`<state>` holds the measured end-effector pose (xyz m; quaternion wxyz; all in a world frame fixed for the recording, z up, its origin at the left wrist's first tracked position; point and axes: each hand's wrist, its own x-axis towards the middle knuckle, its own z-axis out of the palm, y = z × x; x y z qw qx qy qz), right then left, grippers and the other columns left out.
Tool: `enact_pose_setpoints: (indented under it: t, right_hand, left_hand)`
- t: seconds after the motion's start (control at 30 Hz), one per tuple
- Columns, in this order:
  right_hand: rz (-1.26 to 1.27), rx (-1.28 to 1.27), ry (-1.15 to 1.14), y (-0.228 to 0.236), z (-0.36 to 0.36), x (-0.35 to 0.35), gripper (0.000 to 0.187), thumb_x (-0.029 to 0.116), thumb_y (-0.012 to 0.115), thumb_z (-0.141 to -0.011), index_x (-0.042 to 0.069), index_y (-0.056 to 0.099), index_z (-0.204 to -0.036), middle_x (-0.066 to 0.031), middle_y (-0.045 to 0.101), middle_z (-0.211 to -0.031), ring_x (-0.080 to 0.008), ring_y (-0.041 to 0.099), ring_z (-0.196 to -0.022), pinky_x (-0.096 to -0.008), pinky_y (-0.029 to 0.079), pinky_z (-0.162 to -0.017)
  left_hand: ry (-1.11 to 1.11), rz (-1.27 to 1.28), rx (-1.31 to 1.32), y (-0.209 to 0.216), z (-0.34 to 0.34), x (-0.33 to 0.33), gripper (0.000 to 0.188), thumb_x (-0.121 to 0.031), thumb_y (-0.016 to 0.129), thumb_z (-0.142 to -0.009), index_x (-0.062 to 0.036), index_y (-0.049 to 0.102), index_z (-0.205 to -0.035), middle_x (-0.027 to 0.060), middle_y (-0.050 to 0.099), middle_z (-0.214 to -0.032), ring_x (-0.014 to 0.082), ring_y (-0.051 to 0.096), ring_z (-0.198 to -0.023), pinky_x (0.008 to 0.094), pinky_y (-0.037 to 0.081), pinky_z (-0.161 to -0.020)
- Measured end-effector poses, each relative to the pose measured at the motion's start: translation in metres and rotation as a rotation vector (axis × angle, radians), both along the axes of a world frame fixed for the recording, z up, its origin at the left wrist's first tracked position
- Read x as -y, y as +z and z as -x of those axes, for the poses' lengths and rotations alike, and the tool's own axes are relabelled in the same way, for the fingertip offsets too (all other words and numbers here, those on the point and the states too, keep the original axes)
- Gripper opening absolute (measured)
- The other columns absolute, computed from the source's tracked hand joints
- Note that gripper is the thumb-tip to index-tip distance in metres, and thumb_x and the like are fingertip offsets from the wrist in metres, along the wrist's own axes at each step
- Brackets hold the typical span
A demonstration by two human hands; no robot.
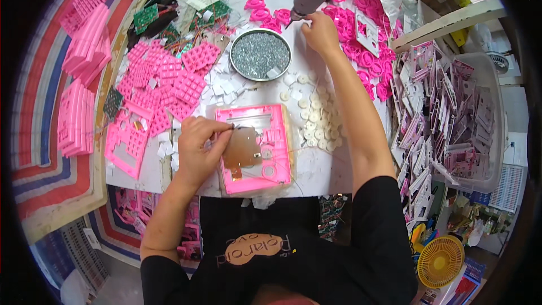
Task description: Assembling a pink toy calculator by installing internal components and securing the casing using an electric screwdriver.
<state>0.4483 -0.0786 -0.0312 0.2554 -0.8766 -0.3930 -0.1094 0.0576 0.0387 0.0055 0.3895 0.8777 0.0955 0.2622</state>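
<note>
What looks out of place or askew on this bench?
The brownish board under the left hand sits tilted inside the square pink plastic frame. White paper squares lie scattered loose beside the round metal tray.

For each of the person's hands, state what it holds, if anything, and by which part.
Left hand pinches the brown circuit board at its upper left corner. Right hand reaches the pink rings; any hold cannot be told.
</note>
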Motion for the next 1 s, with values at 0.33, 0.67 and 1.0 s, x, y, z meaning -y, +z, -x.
enact_pose_setpoints:
  t: [0.33, 0.67, 1.0]
  right_hand:
    - [0.29, 0.24, 0.338, -0.008, -0.124, -0.126, 0.038, 0.029, 0.064, -0.09, 0.021, 0.07, -0.127, -0.0174, 0.062, -0.135, -0.0439, 0.057, -0.115, -0.0458, 0.043, -0.105]
    - [-0.32, -0.411, 0.076, 0.024, -0.132, -0.069, 0.034, 0.028, 0.076, -0.086, 0.005, 0.075, -0.11, -0.012, 0.077, -0.093, -0.0214, 0.074, -0.085, -0.0346, 0.056, -0.077]
    - [-1.088, 0.071, -0.201, 0.17, 0.079, 0.315, 0.026, -0.002, 0.067, -0.087, -0.008, 0.066, -0.112, -0.0189, 0.064, -0.115, -0.0302, 0.065, -0.104, -0.0387, 0.057, -0.09]
  left_hand:
    - [0.04, 0.103, -0.045, 0.004, 0.002, 0.006, 0.015, 0.0, 0.078, -0.075, -0.0056, 0.071, -0.086, 0.0063, 0.071, -0.084, 0.0244, 0.063, -0.079, 0.0356, 0.046, -0.078]
    - [0.097, 0.119, -0.049, -0.006, 0.005, 0.002, 0.016, 0.003, 0.077, -0.075, -0.0048, 0.07, -0.088, 0.0077, 0.071, -0.084, 0.0264, 0.063, -0.078, 0.0363, 0.047, -0.077]
    - [0.08, 0.015, 0.165, -0.017, -0.004, -0.003, 0.013, -0.003, 0.078, -0.078, -0.0057, 0.072, -0.09, 0.0049, 0.071, -0.086, 0.0232, 0.061, -0.082, 0.0347, 0.045, -0.079]
